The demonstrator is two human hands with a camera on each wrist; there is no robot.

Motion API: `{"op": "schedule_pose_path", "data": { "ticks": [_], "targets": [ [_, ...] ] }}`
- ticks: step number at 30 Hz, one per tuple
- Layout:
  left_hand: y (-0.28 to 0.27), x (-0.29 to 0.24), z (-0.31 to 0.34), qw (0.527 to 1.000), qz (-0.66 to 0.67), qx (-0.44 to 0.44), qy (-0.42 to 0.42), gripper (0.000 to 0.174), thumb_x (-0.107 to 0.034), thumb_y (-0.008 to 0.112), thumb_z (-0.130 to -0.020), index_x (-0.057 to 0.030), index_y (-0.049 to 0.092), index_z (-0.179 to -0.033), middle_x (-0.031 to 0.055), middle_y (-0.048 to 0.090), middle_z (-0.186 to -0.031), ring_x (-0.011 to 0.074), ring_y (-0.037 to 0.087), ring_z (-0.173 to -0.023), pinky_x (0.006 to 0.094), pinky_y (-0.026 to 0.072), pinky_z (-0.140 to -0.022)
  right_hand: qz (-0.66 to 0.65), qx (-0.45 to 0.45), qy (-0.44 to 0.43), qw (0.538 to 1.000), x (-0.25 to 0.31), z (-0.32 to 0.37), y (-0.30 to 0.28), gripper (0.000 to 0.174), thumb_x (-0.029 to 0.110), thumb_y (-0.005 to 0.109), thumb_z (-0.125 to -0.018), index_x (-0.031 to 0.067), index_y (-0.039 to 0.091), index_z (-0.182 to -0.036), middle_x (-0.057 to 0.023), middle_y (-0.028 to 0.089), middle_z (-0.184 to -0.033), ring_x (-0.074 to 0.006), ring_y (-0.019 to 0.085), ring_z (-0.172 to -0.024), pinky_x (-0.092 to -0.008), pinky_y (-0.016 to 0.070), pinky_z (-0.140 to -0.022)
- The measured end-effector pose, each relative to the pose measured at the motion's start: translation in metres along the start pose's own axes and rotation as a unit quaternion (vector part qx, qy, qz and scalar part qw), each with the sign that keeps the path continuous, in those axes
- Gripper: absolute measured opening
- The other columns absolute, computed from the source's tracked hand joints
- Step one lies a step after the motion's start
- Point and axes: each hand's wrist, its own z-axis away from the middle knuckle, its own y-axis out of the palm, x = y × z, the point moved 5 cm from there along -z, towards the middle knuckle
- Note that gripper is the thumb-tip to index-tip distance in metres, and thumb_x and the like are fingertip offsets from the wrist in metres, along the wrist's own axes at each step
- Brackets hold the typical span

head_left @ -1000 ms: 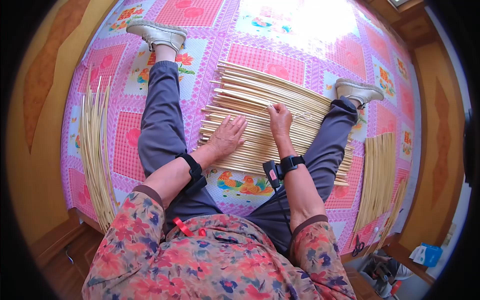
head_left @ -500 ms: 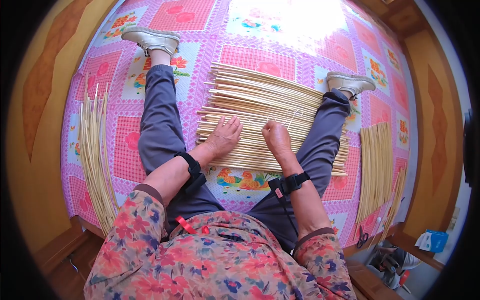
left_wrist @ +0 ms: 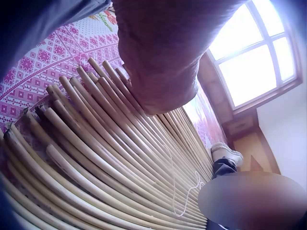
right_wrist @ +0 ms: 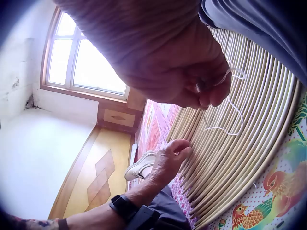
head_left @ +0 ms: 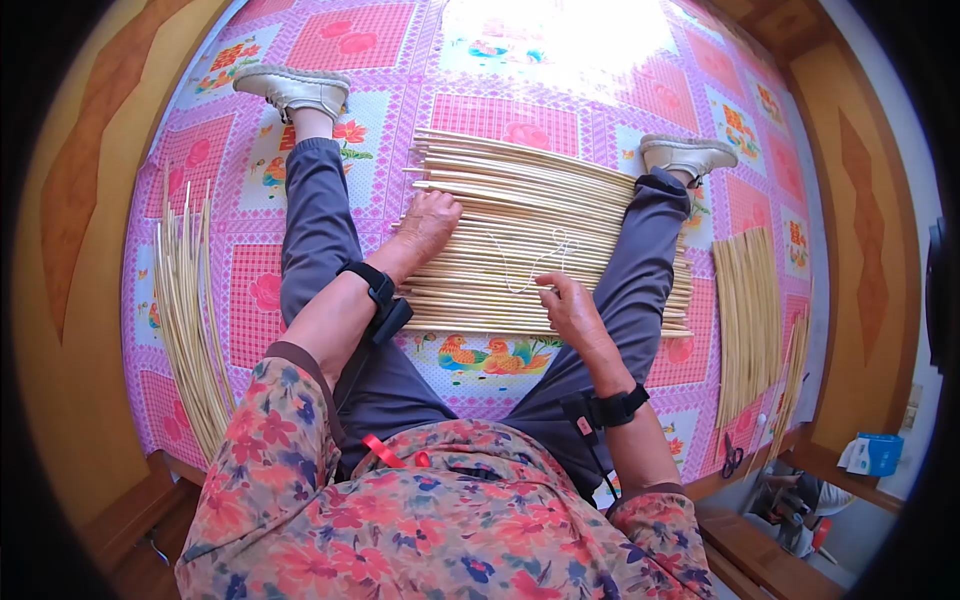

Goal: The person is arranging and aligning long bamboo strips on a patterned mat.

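Observation:
Pale sticks lie side by side in a mat [head_left: 520, 225] between the person's legs. At its upper left, the left hand [head_left: 430, 222] bends its fingers around a stick near the ends; in the right wrist view, that hand [right_wrist: 168, 163] has thumb and forefinger close together there. The right hand [head_left: 575, 308], above the mat's lower right, pinches a white thread [head_left: 508, 280] that loops over the sticks. In the right wrist view a metal ring [right_wrist: 199, 86] shows among the curled fingers of the right hand [right_wrist: 192, 76]. Its fingertips partly hide what they pinch.
Loose sticks [head_left: 185, 330] lie beyond the left leg, and a flat bundle [head_left: 748, 325] beyond the right. Scissors [head_left: 733, 456] rest at the right front edge of the patterned cover [head_left: 345, 40]. The shoes [head_left: 690, 155] stand out past the mat. A blue packet [head_left: 876, 455] is at far right.
The left hand has moved up from lying flat on the mat to its upper left and curled its fingers. The right hand has come down and toward the body, with the thread trailing across the sticks.

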Motion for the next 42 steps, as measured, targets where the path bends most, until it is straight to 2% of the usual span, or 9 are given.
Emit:
{"op": "schedule_pose_path", "data": {
  "ticks": [2, 8, 11, 15, 21, 31, 33, 35, 42],
  "targets": [
    [-0.005, -0.004, 0.000, 0.999, 0.003, -0.035, 0.020, 0.008, -0.008, 0.051, -0.069, -0.0047, 0.054, -0.076, 0.0097, 0.053, -0.080, 0.0250, 0.052, -0.082, 0.0368, 0.0407, -0.073, -0.051, -0.015, 0.028, 0.998, -0.002, 0.005, -0.003, 0.020, 0.009, 0.054, -0.078, 0.0010, 0.058, -0.096, -0.0149, 0.061, -0.072, -0.0242, 0.059, -0.065, -0.0316, 0.0468, -0.061],
    [0.001, -0.005, 0.007, 0.999, -0.019, -0.018, 0.042, 0.009, -0.008, 0.050, -0.069, -0.0046, 0.053, -0.077, 0.0083, 0.051, -0.080, 0.0239, 0.051, -0.081, 0.0366, 0.0403, -0.071, -0.258, 0.054, 0.085, 0.961, -0.002, 0.007, 0.010, 0.025, 0.006, 0.051, -0.079, -0.0007, 0.057, -0.102, -0.0005, 0.053, -0.062, -0.0056, 0.050, -0.055, -0.0198, 0.0436, -0.049],
    [0.003, -0.008, 0.006, 0.999, -0.031, -0.007, 0.038, 0.009, -0.008, 0.049, -0.069, -0.0049, 0.053, -0.077, 0.0082, 0.050, -0.080, 0.0235, 0.050, -0.081, 0.0365, 0.0400, -0.071, -0.332, 0.098, 0.055, 0.936, 0.005, 0.006, 0.021, 0.026, 0.006, 0.050, -0.080, -0.0025, 0.056, -0.104, -0.0007, 0.054, -0.063, -0.0068, 0.051, -0.054, -0.0205, 0.0442, -0.050],
    [0.006, -0.012, 0.004, 0.999, -0.027, 0.035, 0.030, 0.010, -0.008, 0.050, -0.069, -0.0054, 0.052, -0.079, 0.0079, 0.050, -0.080, 0.0228, 0.050, -0.082, 0.0361, 0.0396, -0.070, -0.194, 0.107, 0.000, 0.975, 0.006, 0.009, 0.037, 0.026, 0.003, 0.047, -0.079, -0.0041, 0.056, -0.102, -0.0045, 0.056, -0.066, -0.0099, 0.053, -0.056, -0.0241, 0.0459, -0.053],
    [0.006, -0.009, 0.009, 0.998, -0.049, 0.023, 0.014, 0.009, -0.008, 0.050, -0.070, -0.0060, 0.054, -0.078, 0.0077, 0.052, -0.080, 0.0228, 0.052, -0.081, 0.0360, 0.0412, -0.067, -0.197, 0.124, 0.031, 0.972, -0.006, 0.019, 0.055, 0.025, 0.002, 0.047, -0.078, -0.0035, 0.058, -0.100, -0.0071, 0.057, -0.067, -0.0126, 0.054, -0.056, -0.0255, 0.0466, -0.056],
    [0.018, -0.011, -0.009, 0.987, -0.124, 0.102, 0.013, 0.009, -0.011, 0.050, -0.072, -0.0067, 0.057, -0.078, 0.0081, 0.055, -0.077, 0.0228, 0.056, -0.077, 0.0371, 0.0433, -0.064, -0.153, 0.005, -0.011, 0.988, -0.017, -0.010, 0.055, 0.020, 0.003, 0.048, -0.078, -0.0029, 0.060, -0.093, -0.0120, 0.059, -0.066, -0.0167, 0.057, -0.060, -0.0297, 0.0461, -0.060],
    [0.023, -0.012, -0.014, 0.980, -0.133, 0.150, 0.009, 0.014, -0.012, 0.051, -0.074, -0.0046, 0.062, -0.078, 0.0092, 0.059, -0.078, 0.0238, 0.058, -0.079, 0.0399, 0.0456, -0.065, -0.161, -0.003, 0.002, 0.987, -0.027, -0.016, 0.062, 0.020, 0.004, 0.049, -0.077, -0.0013, 0.061, -0.092, -0.0151, 0.061, -0.071, -0.0232, 0.060, -0.066, -0.0329, 0.0471, -0.064],
    [0.019, -0.015, -0.016, 0.978, -0.135, 0.160, 0.008, 0.014, -0.012, 0.052, -0.074, -0.0039, 0.061, -0.079, 0.0101, 0.059, -0.080, 0.0242, 0.059, -0.079, 0.0398, 0.0464, -0.064, 0.004, -0.074, -0.113, 0.991, -0.015, -0.014, 0.057, 0.019, 0.005, 0.049, -0.076, 0.0021, 0.062, -0.091, -0.0169, 0.062, -0.077, -0.0303, 0.060, -0.074, -0.0372, 0.0472, -0.069],
    [0.020, -0.009, -0.015, 0.982, -0.088, 0.167, -0.015, 0.014, -0.007, 0.051, -0.074, -0.0005, 0.059, -0.083, 0.0144, 0.058, -0.083, 0.0264, 0.060, -0.078, 0.0398, 0.0500, -0.064, 0.125, -0.032, -0.047, 0.990, -0.019, -0.014, 0.066, 0.012, 0.011, 0.048, -0.078, 0.0055, 0.057, -0.082, -0.0165, 0.060, -0.081, -0.0341, 0.058, -0.078, -0.0429, 0.0454, -0.068]
  ]
}}
